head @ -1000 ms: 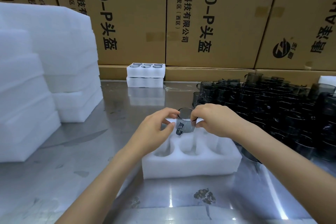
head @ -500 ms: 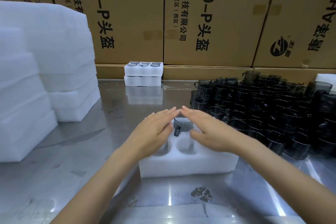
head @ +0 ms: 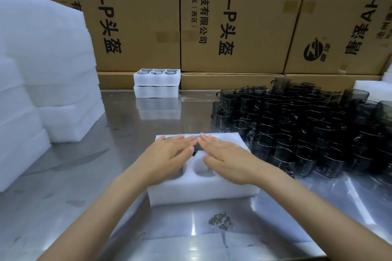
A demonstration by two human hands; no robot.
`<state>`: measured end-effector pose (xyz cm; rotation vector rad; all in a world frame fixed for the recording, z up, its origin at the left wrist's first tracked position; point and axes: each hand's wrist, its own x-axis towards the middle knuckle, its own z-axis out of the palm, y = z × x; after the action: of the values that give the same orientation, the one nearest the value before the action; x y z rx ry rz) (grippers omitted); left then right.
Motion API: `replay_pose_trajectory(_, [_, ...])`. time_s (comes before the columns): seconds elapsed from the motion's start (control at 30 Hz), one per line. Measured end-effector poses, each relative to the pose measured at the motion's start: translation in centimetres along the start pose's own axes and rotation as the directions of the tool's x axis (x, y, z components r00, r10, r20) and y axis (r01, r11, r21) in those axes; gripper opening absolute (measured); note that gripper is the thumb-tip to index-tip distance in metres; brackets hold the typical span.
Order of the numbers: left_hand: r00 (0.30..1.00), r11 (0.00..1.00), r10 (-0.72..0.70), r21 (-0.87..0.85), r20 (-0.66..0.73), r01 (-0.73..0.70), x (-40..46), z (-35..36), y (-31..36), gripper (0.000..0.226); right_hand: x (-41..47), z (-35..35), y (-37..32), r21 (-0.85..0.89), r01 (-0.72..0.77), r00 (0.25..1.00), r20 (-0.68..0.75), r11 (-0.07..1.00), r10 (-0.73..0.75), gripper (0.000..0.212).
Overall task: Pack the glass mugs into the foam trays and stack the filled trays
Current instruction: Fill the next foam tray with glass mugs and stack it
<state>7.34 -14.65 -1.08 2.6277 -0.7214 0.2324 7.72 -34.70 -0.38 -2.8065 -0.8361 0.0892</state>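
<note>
A white foam tray (head: 201, 190) with round pockets lies on the steel table in front of me. My left hand (head: 169, 154) and my right hand (head: 224, 154) lie flat, palms down, on its far row, fingertips almost meeting. Between them a dark glass mug (head: 197, 148) shows, sunk into the middle far pocket. The near middle pocket (head: 201, 167) is bare; the other pockets are hidden under my hands. A heap of dark glass mugs (head: 307, 129) fills the table to the right. Two filled trays (head: 157, 82) stand stacked at the back.
Tall stacks of white foam trays (head: 46, 82) rise on the left. Brown cardboard boxes (head: 233, 17) wall off the back. More white foam (head: 369, 86) shows at the far right edge. A foam sheet (head: 212, 243) lies at the near table edge.
Both hands held the mug by its rim above the tray, then flattened over it and pressed it down. The mug now sits deep in its pocket.
</note>
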Motion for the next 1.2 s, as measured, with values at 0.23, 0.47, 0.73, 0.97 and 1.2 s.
replay_pose_trajectory(0.23, [0.817,0.777,-0.359,-0.629,-0.451,-0.006,-1.6,1.2,-2.0,0.025,-1.0,-1.5,1.2,0.253,0.014,0.903,-0.418,0.967,0.096,0.05])
replay_pose_trajectory(0.47, [0.84,0.75,-0.417,-0.654,-0.348,0.102,-1.1,3.5,-5.9,0.032,-4.7,-9.3,10.7,0.22,-0.438,0.465,-0.774,0.872,0.429,0.039])
replay_pose_trajectory(0.73, [0.844,0.764,-0.421,-0.631,-0.334,0.131,-1.1,3.8,-5.9,0.035,-8.8,-10.9,19.0,0.16,-0.817,0.321,-0.672,0.554,0.667,0.043])
replay_pose_trajectory(0.97, [0.843,0.832,-0.367,-0.545,-0.393,0.108,-1.8,2.4,-3.2,0.031,-8.8,-10.7,19.6,0.111,-0.82,0.335,-0.702,0.562,0.628,0.031])
replay_pose_trajectory(1.2, [0.816,0.758,-0.443,-0.642,-0.372,0.12,-1.7,2.2,-2.8,0.03,-7.8,-11.5,14.1,0.111,-0.579,0.485,-0.75,0.808,0.45,0.038])
